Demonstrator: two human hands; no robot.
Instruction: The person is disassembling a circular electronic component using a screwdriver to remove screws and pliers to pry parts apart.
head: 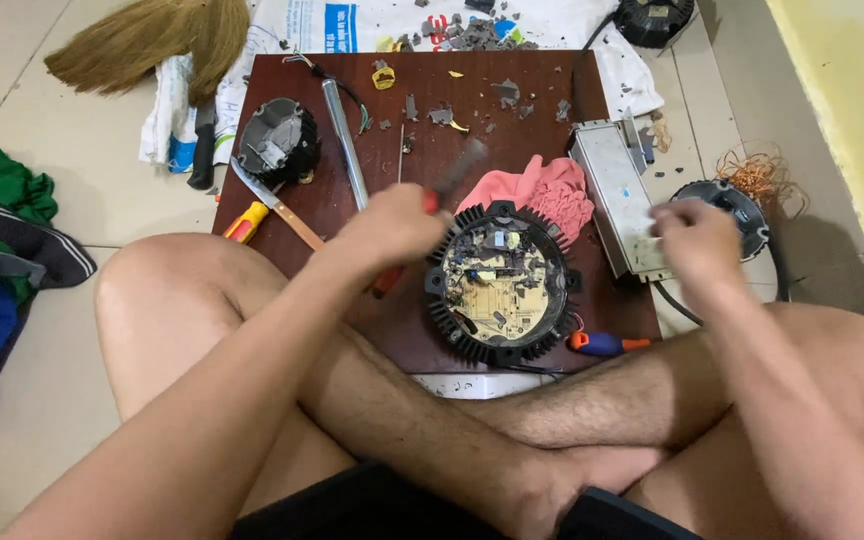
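Observation:
I sit cross-legged on the floor at a dark wooden board. My left hand is shut on a red-handled tool whose dark blurred end points up and right, just left of a round black finned lamp housing with an exposed circuit board inside. My right hand hovers blurred over the near end of a grey metal box at the board's right edge; whether it holds anything is unclear. A pink cloth lies behind the housing.
On the board lie a second round black housing, a metal tube, a knife, a yellow-handled screwdriver, a blue-orange screwdriver and grey fragments. A broom, clothes, copper wire and another lamp part surround it.

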